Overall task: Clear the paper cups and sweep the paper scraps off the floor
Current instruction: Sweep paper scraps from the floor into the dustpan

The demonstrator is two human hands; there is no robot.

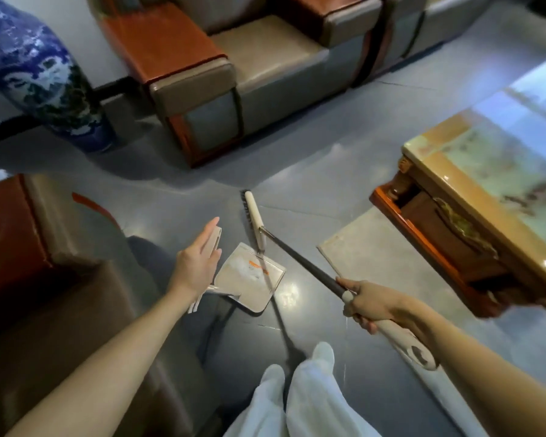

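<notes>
The right grip (pixel 369 302) is curling round the broom (pixel 300 258) where its dark shaft meets the pale end, holding it slanted down toward the floor (pixel 312 171). The brush head (pixel 255 220) is lying at the mouth of the dustpan (pixel 249 279), which is sitting on the floor. An orange scrap (pixel 259 267) is resting inside the dustpan. The left grip (pixel 196 263) is hovering with straight fingers, holding nothing, just beside the dustpan's upright handle (pixel 214 239); whether they are touching cannot be told.
</notes>
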